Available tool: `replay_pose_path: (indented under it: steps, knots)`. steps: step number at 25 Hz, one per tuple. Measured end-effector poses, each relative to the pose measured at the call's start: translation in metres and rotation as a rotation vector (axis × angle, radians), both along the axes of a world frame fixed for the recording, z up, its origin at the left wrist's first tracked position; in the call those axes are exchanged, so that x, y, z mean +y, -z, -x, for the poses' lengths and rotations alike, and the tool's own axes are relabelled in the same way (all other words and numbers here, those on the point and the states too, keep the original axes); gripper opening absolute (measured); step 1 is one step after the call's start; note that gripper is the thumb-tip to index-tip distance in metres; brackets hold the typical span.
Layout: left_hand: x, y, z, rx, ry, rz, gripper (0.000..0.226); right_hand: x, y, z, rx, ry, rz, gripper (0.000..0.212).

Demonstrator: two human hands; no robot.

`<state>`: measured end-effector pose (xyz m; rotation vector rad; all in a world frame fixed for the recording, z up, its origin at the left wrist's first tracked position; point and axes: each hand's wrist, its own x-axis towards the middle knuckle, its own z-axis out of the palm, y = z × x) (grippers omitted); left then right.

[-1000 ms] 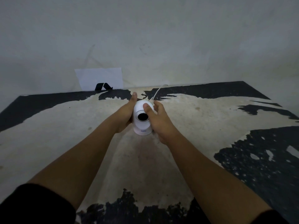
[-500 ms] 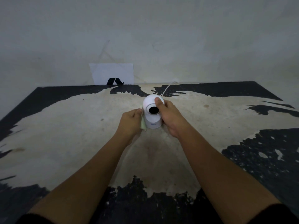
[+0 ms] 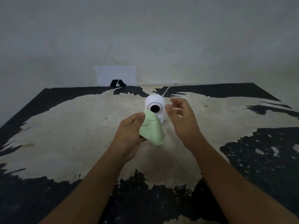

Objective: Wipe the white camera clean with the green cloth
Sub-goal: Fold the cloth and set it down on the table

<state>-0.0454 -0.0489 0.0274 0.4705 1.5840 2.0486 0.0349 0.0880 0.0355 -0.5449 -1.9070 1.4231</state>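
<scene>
Upright white camera (image 3: 155,107), green cloth (image 3: 151,128) overlapping its front.

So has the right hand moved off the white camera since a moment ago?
Yes. The right hand has let go and now hangs open just right of the white camera, which stands on the table. Earlier its thumb and fingers wrapped it.

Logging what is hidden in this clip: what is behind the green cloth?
The cloth, pinched in the left hand, covers the lower left front of the white camera. The lens and upper body show above it; the base is mostly hidden.
</scene>
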Motion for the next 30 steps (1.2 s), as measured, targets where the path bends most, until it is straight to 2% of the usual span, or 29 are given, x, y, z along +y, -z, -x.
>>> replay_pose_path:
  steps: [2,5,9,14,20,24,30]
  knots:
    - [0.006,-0.001,-0.01,-0.009,0.023,0.009,0.024,-0.013,0.001,-0.029,0.006,-0.108,-0.155,0.006]
    - [0.02,0.003,-0.026,-0.035,0.071,0.056,0.028,-0.015,0.009,-0.052,-0.116,-0.292,-0.203,0.008]
    - [0.033,0.008,-0.044,-0.039,0.156,0.02,0.035,0.004,0.016,-0.065,-0.098,-0.201,-0.076,0.009]
    - [0.043,0.008,-0.059,0.159,0.145,0.076,0.019,0.015,0.022,-0.079,-0.027,-0.156,0.095,0.013]
    - [0.057,0.01,-0.068,0.208,0.11,0.039,0.015,0.02,0.027,-0.089,-0.014,-0.125,-0.043,0.027]
    - [0.067,0.011,-0.069,0.248,0.052,0.089,0.01,0.023,0.03,-0.091,-0.039,-0.094,-0.062,0.031]
    - [0.073,0.009,-0.071,0.062,0.165,0.044,0.015,0.03,0.029,-0.092,0.014,0.0,0.027,0.015]
